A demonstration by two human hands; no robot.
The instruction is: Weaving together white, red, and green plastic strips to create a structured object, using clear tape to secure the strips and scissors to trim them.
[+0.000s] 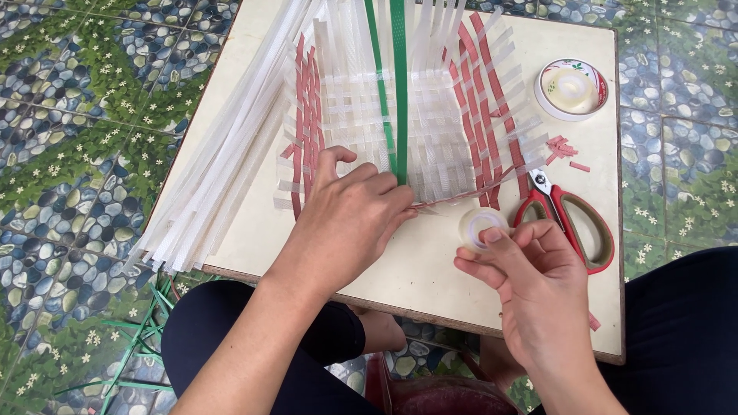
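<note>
A half-woven basket (430,115) of white, red and green plastic strips stands on a cream board (430,269). My left hand (350,215) presses on the basket's near wall, at the foot of the green strips (398,84). Its fingertips pin the end of a red strip (453,200) that runs to the right. My right hand (530,284) grips a small roll of clear tape (482,225) just right of the left hand, thumb on top of the roll.
Red-handled scissors (573,219) lie to the right of the tape. A second, larger tape roll (571,88) sits at the back right, with red strip offcuts (565,148) near it. A bundle of loose white strips (223,154) fans over the board's left edge. Green strips (142,338) lie on the tiled floor.
</note>
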